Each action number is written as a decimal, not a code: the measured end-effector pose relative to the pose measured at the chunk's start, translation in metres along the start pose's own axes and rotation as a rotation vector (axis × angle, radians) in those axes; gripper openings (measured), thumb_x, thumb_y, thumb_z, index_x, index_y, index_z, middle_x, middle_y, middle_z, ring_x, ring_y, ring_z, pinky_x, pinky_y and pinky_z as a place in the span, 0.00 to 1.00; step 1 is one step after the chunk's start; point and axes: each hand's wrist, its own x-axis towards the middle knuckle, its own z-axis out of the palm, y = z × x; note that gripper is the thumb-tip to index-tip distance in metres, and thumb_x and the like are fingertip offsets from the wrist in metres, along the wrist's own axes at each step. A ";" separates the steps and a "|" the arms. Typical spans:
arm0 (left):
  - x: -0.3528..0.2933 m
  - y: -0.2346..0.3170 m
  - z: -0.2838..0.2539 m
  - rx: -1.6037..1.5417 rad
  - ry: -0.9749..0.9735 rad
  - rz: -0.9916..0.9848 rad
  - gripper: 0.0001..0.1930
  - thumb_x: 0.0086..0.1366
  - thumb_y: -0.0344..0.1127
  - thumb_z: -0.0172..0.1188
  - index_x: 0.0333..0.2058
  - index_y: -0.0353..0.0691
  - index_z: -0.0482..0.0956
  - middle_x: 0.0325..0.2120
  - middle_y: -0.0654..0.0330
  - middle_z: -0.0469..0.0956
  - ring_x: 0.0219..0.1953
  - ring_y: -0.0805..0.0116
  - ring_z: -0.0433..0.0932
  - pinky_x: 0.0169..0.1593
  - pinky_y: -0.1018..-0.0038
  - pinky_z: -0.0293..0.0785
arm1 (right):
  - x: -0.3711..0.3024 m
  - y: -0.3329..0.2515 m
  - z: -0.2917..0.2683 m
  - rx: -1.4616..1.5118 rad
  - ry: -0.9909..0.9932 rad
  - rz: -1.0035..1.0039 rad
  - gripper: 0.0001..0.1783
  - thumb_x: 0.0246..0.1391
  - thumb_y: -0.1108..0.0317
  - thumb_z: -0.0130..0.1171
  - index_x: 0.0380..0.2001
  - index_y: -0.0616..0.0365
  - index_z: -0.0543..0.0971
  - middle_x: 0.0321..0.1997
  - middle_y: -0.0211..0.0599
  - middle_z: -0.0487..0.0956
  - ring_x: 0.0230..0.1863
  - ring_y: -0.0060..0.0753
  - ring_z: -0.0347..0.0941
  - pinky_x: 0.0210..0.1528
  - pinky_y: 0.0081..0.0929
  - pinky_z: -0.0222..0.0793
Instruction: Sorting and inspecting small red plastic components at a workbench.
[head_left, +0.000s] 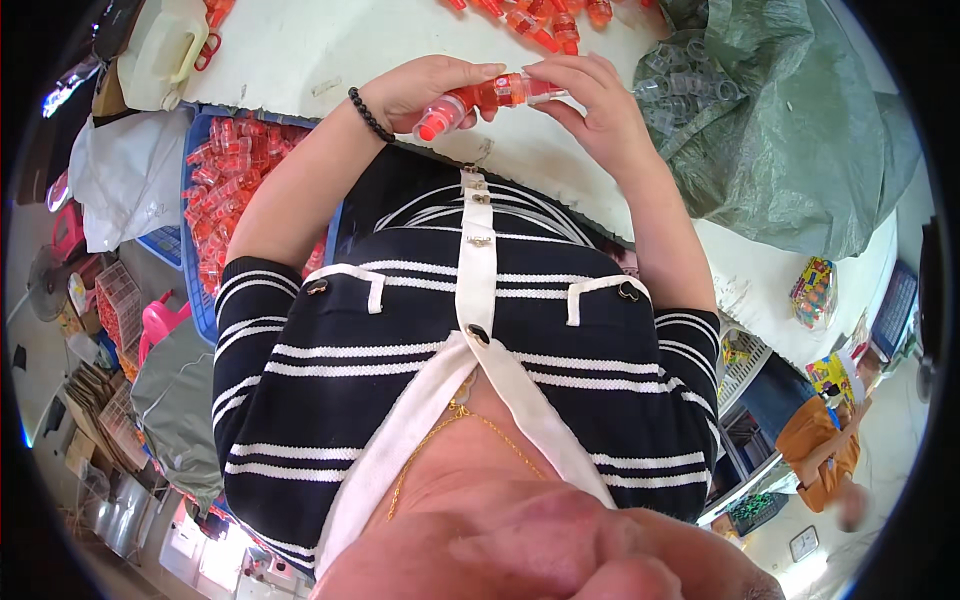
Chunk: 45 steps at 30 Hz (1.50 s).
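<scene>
My left hand (425,90), with a black bead bracelet at its wrist, is closed around a small clear plastic bottle (438,118) with red contents and a red tip. A second red bottle (505,91) with a label lies across between both hands. The fingers of my right hand (590,98) are closed on its far right end, around a clear plastic cap (543,88). My left fingers partly hide where the two bottles meet. Both hands are above the near edge of the white table (330,60).
More red bottles (545,25) lie at the far side of the table. On the right, a green plastic bag (790,140) holds clear plastic caps (685,85). A blue crate (192,250) full of red bottles stands left of me. A candy-coloured jar (814,292) sits on the right.
</scene>
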 end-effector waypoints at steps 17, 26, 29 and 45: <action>-0.036 -0.024 0.021 1.274 0.506 0.689 0.15 0.57 0.35 0.61 0.43 0.40 0.75 0.35 0.55 0.76 0.34 0.55 0.77 0.37 0.70 0.75 | -0.017 0.002 0.040 0.685 -0.156 0.603 0.21 0.50 0.67 0.63 0.48 0.57 0.75 0.42 0.38 0.77 0.40 0.32 0.74 0.46 0.25 0.69; -0.223 -0.038 -0.110 1.401 0.916 -0.100 0.18 0.54 0.37 0.64 0.43 0.38 0.74 0.36 0.52 0.78 0.39 0.53 0.77 0.43 0.66 0.73 | 0.002 0.055 0.000 -0.040 -0.010 0.363 0.22 0.52 0.67 0.60 0.51 0.55 0.73 0.47 0.42 0.75 0.44 0.41 0.73 0.48 0.31 0.68; -0.272 -0.073 -0.137 1.479 1.025 -0.426 0.20 0.53 0.39 0.65 0.44 0.39 0.75 0.38 0.49 0.77 0.41 0.51 0.76 0.45 0.63 0.72 | 0.016 0.062 0.003 -0.117 -0.022 0.446 0.21 0.50 0.65 0.60 0.48 0.57 0.74 0.46 0.46 0.75 0.46 0.50 0.71 0.48 0.38 0.68; 0.052 0.043 -0.088 0.976 1.082 0.344 0.23 0.59 0.52 0.55 0.45 0.39 0.74 0.41 0.44 0.75 0.44 0.49 0.74 0.46 0.59 0.71 | 0.008 0.064 0.022 -0.270 -0.035 0.607 0.20 0.53 0.67 0.57 0.49 0.63 0.72 0.46 0.51 0.76 0.44 0.51 0.74 0.46 0.40 0.70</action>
